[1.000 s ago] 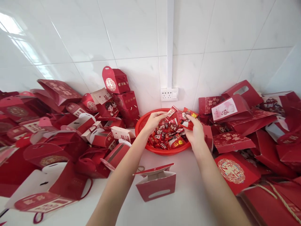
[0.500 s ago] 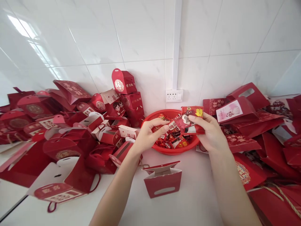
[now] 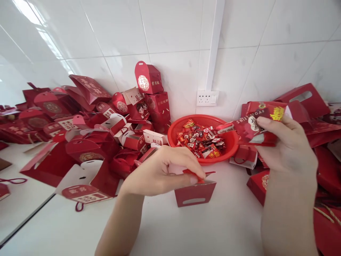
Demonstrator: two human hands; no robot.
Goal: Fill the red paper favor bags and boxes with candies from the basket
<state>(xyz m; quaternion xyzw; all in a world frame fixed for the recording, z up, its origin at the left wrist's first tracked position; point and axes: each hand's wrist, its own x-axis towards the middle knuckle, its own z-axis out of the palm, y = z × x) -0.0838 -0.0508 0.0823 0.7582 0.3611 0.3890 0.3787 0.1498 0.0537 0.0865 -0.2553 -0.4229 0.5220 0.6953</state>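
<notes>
My left hand [image 3: 165,170] is closed, thumb and fingertips pinching a small bright red candy [image 3: 195,175], mostly covered by the fingers. It is right at the open top of a small red gift box [image 3: 195,196], which stands upright on the white table. My right hand [image 3: 286,142] grips a shiny red candy packet [image 3: 247,129] marked "SWEET SUGAR", raised to the right of the basket. A narrow red and silver wrapper end sticks out at the packet's left. Behind both hands, a red plastic basket [image 3: 173,147] holds many wrapped candies [image 3: 199,140].
Folded red gift boxes [image 3: 90,156] crowd the table's left side, some stacked against the tiled wall [image 3: 173,28]. More red boxes [image 3: 326,170] pile up on the right. A wall socket [image 3: 207,98] is above the basket. A dark seam crosses the table at lower left.
My left hand has come from above the basket down to the small box's opening. My right hand, still gripping the packet, has moved right and nearer. The view has shifted slightly.
</notes>
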